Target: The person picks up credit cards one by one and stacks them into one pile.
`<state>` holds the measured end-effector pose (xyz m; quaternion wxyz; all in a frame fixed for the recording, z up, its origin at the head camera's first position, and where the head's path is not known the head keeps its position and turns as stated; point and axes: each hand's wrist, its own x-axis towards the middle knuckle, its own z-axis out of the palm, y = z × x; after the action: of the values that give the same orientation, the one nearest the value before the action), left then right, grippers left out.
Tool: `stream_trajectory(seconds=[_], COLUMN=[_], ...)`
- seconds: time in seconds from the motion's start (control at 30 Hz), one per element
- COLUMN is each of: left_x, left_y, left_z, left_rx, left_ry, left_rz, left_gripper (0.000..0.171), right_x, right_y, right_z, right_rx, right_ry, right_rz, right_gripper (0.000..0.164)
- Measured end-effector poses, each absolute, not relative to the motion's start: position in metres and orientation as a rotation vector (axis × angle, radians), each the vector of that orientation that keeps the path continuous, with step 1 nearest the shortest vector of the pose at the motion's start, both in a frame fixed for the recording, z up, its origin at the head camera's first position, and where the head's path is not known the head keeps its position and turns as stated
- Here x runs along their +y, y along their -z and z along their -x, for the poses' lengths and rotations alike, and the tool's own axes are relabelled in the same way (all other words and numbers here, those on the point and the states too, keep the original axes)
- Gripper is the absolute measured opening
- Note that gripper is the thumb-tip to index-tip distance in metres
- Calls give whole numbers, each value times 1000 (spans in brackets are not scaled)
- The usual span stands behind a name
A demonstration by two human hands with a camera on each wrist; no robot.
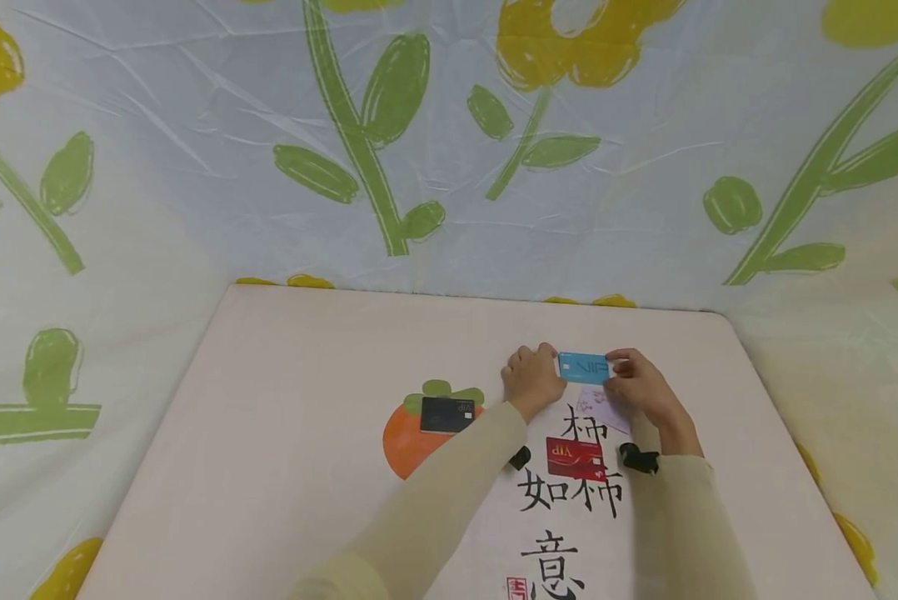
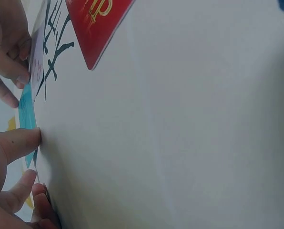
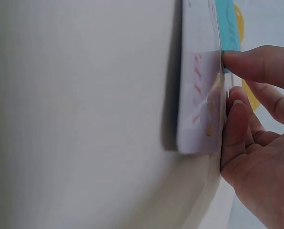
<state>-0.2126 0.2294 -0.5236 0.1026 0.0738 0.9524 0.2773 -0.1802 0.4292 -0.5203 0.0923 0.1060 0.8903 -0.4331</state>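
Note:
A light blue VIP card (image 1: pixel 584 367) lies crosswise near the back of the table, between both hands. My left hand (image 1: pixel 530 379) pinches its left end, thumb at the near edge and a finger at the far one. On the right end, my right hand (image 1: pixel 644 387) pinches the card likewise; its thumb shows at the near edge in the right wrist view. Just below the blue card sits a pale purple card (image 3: pixel 199 100) with pink marks, partly covered by the right hand in the head view.
A red VIP card (image 1: pixel 572 458) lies nearer on the black brush lettering (image 1: pixel 552 567). To the left, a black VIP card (image 1: pixel 445 414) overlaps an orange persimmon print (image 1: pixel 400 442). Flowered cloth (image 1: pixel 449 167) rises behind the pale tabletop (image 1: pixel 269 467).

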Motion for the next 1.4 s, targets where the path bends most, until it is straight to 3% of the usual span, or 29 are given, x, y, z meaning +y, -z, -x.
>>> stream_trajectory(seconds=[0.83, 1.4], left_x=[220, 198], left_y=[514, 504], left_z=[216, 223], left_rx=[2642, 2478], left_ry=[-970, -1281], left_rz=[-217, -329], left_gripper=[38, 48], right_x=[414, 397], right_y=[519, 509], right_z=[184, 173], right_rx=[2657, 2663], right_ry=[1386, 1516], right_rz=[-393, -366], right_gripper=[46, 49])
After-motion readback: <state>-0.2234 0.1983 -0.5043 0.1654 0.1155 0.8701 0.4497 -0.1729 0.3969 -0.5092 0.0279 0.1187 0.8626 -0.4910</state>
